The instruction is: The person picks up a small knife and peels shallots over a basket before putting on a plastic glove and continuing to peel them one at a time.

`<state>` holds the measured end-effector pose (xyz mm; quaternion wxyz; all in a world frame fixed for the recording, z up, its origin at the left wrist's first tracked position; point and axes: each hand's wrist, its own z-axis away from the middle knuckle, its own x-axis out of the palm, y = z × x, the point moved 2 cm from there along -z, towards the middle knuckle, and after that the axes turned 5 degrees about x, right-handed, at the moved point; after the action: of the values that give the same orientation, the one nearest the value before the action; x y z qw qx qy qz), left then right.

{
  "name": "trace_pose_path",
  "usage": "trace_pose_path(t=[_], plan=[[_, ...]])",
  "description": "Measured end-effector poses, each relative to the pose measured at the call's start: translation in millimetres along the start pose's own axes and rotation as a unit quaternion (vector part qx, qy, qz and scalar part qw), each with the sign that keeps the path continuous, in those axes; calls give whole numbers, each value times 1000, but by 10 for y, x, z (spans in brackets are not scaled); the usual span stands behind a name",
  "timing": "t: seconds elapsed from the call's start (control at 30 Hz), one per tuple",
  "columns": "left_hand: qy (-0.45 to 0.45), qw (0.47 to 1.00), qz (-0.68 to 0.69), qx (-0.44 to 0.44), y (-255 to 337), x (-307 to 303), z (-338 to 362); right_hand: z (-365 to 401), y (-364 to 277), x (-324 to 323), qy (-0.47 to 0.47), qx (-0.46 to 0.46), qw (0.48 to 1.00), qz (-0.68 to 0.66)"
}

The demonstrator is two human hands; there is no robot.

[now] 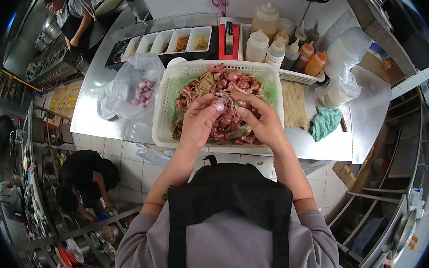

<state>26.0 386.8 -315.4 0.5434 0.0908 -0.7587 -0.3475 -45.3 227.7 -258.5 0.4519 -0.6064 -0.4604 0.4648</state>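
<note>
Between the fingertips of my left hand (199,118) is a pale pink shallot (218,106). My right hand (262,118) is closed around a small knife (231,100), its thin blade pointing toward the shallot; most of its handle is hidden by the fingers. Both hands are above a white plastic basket (163,125) lined with green plastic. Reddish unpeeled shallots (233,77), loose skins and dry stalks fill the basket. Left of it, an opened clear plastic bag (122,84) holds several smooth peeled shallots (143,92).
Behind the basket stand a seasoning tray (181,41), a red-framed holder (229,42) and several squeeze bottles (276,53). A brown cloth (293,102) and a green cloth (325,123) lie to the right. One person (87,182) bends low at left; another (75,19) stands farther back.
</note>
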Motion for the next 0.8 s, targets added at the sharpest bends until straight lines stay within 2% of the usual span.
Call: trace_pose_path(t=[0.1,0.17,0.2,0.27,0.4,0.47,0.5,0.57,0.8], plan=[[8,1000,-10,-4,-4,-45,-5,-3,-12,0,10,-6,1000,21],[-58,998,-2,14,-4,-38,-6,-25,15,-10,22,7,1000,5],[-58,998,-3,14,11,-17,-1,-25,4,-20,23,7,1000,5],[-75,996,39,-29,37,46,24,-17,-14,-51,25,34,999,19],[-30,998,29,-40,45,78,31,-5,82,-105,5,36,998,50],[15,999,-12,-32,33,49,31,18,158,-109,-64,57,994,67],[16,999,-12,-33,25,41,32,28,103,-98,-64,57,994,67],[-20,994,-108,4,26,39,29,58,-64,-38,-121,45,991,34],[-53,976,-207,33,132,116,54,85,-108,56,-92,21,992,84]])
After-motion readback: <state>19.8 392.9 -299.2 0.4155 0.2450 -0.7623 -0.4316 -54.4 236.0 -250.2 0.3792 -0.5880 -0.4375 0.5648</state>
